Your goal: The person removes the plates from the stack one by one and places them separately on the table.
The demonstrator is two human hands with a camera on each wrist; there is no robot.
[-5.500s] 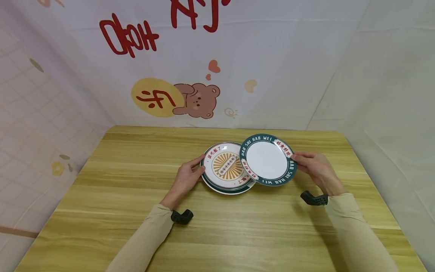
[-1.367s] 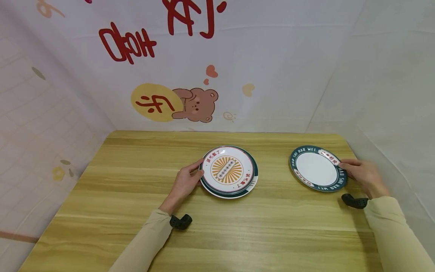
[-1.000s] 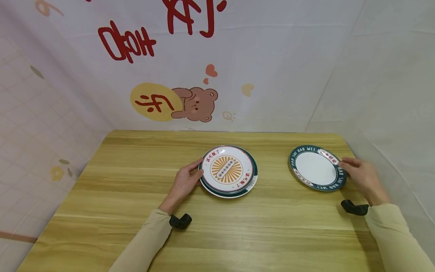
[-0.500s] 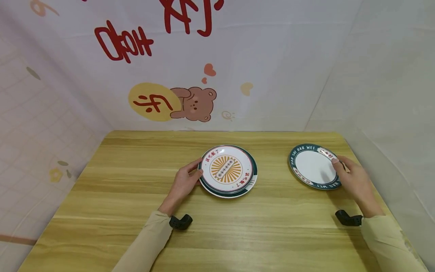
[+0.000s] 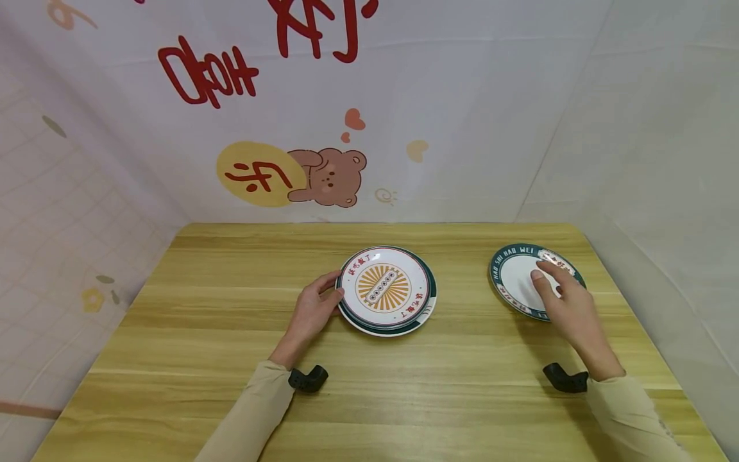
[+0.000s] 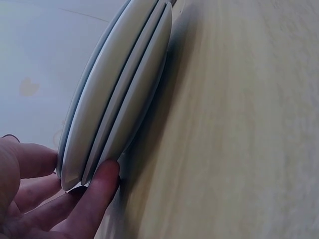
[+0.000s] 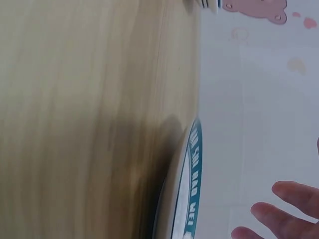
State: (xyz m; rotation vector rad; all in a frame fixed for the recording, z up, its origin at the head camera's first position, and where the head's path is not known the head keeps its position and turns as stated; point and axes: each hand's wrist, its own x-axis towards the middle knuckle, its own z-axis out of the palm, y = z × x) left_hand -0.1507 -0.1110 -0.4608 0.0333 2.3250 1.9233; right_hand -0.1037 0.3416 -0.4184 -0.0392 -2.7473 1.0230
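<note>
We see a plate (image 7: 197, 184) nearly edge-on at bottom centre, green rim, white lettering, "HAO WEI" readable. We get the right hand (image 7: 290, 220) at lower right, partly cropped, fingers apart, clear of the plate. Wood tabletop (image 7: 70, 109) at left, shadowed near the plate. White backdrop (image 7: 244, 114) at right: we note a cut-off pink bear (image 7: 260, 7) and hearts (image 7: 309, 23).

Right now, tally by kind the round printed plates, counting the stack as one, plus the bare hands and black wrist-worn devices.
Round white plate with dark teal rim: 1
Stack of round white plates, orange sunburst on top: 1
Bare hands: 2 (left hand, right hand)
Black wrist-worn devices: 2
Total: 6
</note>
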